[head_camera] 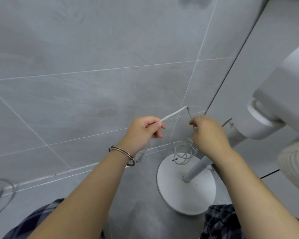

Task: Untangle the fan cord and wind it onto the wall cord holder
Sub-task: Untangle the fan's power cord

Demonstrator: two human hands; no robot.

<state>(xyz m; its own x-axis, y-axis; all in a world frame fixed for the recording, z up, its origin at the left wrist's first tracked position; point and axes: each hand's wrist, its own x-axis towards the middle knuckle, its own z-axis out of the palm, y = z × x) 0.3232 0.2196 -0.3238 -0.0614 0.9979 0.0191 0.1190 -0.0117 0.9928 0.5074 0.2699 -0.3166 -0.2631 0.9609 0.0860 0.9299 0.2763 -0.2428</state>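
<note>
Action low against the tiled wall point(93, 66), both arms stretched out. The left hand point(143, 130) pinches the cord point(171, 114) between thumb and forefinger, with the other fingers curled under. From that pinch the white line runs up and to the right, bends sharply, then drops into the right hand point(211, 135). That hand shows only its back, fingers curled around the cord near the tips.

Below the right hand, loose coils point(183, 152) dangle, hanging over the rim of the round fan base point(188, 195). The pole point(197, 168) rises at a slant from the base's middle and passes just right of the right wrist. It's tight over there: the fan head point(274, 100) crowds the right edge, and a dark corner seam point(235, 57) runs down the wall to just above the right knuckles.

On the left it's wide open, with bare tile above and beside the left hand. The wall meets the floor point(136, 195) along a pale joint slanting under the left forearm. A bracelet point(121, 150) rings the left wrist, and a pale blurred piece point(140, 156) hangs beneath it, too smeared to identify. Far lower left, another cable point(12, 187) loops by the skirting line. Plaid cloth point(221, 221) sits at the bottom, close to the base's near rim.
</note>
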